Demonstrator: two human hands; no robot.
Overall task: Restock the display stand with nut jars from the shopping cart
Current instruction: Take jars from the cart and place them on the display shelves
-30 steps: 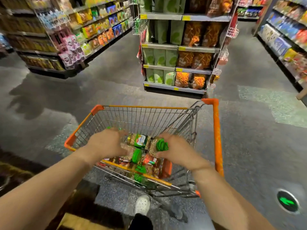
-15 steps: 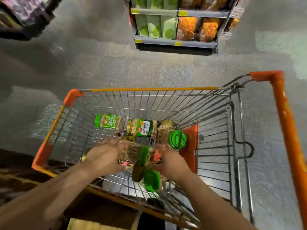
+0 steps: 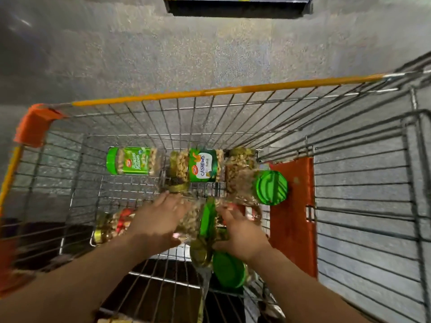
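Grey speckled shop floor (image 3: 163,50) fills the background, with the dark base of a shelf unit (image 3: 235,8) at twelve o'clock. Below it stands the wire shopping cart (image 3: 210,90), orange on its rim, and the nut jars lie on its mesh bottom.

At nine o'clock of the heap lies a gold-lidded jar of mixed nuts (image 3: 112,226). Further in, at eleven o'clock, a green-lidded jar (image 3: 133,160) lies on its side, and just beside it the cashews jar (image 3: 198,165).

The left hand (image 3: 158,220) lies over a clear nut jar (image 3: 189,217); its fingers look spread on it, but blur hides whether they already grasp. The right hand (image 3: 240,231) is on the jars just beside; I cannot tell if its fingers are clenched on one. At two o'clock stands a jar with a ribbed green lid (image 3: 271,187).

The step in hand seems to be picking jars out of the cart. The next move calls for a firm grasp on each smooth jar, then a lift over the rim toward the display stand, which is not in view.
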